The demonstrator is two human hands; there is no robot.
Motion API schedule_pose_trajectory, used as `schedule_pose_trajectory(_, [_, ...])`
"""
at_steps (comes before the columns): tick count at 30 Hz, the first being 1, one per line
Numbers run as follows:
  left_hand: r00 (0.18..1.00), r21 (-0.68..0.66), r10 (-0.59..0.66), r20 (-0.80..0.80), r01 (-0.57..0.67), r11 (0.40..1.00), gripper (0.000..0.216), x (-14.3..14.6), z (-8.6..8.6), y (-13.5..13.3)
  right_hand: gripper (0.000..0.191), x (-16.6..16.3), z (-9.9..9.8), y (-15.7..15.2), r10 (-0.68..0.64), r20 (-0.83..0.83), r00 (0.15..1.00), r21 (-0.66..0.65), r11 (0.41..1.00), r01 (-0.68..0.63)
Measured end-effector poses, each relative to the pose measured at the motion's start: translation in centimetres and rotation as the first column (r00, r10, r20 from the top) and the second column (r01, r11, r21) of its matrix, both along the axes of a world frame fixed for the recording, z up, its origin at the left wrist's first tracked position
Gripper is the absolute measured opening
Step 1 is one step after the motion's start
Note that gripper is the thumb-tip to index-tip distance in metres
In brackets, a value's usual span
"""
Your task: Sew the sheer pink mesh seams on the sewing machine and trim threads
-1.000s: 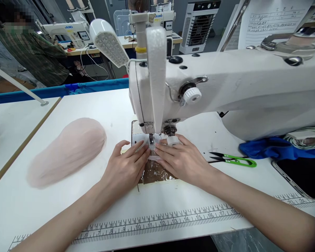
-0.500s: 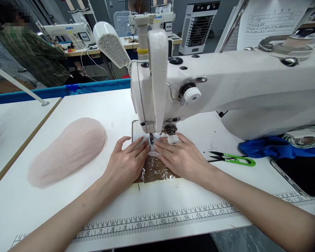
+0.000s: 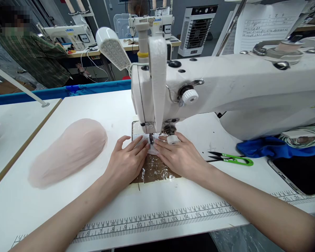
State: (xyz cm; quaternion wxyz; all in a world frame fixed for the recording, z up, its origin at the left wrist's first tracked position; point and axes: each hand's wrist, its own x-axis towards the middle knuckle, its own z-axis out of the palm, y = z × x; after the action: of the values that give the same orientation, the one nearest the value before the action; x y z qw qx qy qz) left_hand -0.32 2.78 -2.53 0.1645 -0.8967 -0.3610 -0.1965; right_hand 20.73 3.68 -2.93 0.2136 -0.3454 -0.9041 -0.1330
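My left hand [image 3: 128, 155] lies palm down with its fingers stretched out, the tips on a small piece of thin whitish fabric [image 3: 152, 150]. Opposite it, my right hand [image 3: 181, 154] is flat too, its fingers pressing on the fabric's right side. Between the fingertips, the presser foot [image 3: 151, 138] of the white sewing machine [image 3: 199, 77] stands over the fabric. Most of the fabric is hidden under my fingers. Brown, shiny film [image 3: 160, 169] covers the table just in front of the foot.
A pale pink sheer fabric piece [image 3: 70, 150] lies on the left. Green thread snips [image 3: 233, 159], a blue cloth [image 3: 267, 147] and a phone [image 3: 301, 173] lie on the right. A ruler scale [image 3: 162, 220] runs along the front edge. Another person [image 3: 34, 59] sits beyond the table.
The whitish fabric's near edge sits slightly farther in toward the presser foot. Both hands keep almost the same place, and the view has shifted a little.
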Motion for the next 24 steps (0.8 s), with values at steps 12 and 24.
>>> schedule_pose_trajectory(12, [1.0, 0.02, 0.018, -0.013, -0.018, 1.0, 0.026, 0.0, 0.0, -0.3, 0.025, 0.2, 0.2, 0.1, -0.001, -0.016, 1.0, -0.046, 0.999, 0.001])
schedule_pose_trajectory(24, [0.997, 0.109, 0.071, -0.034, -0.067, 0.992, 0.019, -0.6, 1.4, -0.7, 0.033, 1.4, 1.4, 0.5, -0.082, -0.047, 0.995, -0.117, 0.99, 0.076])
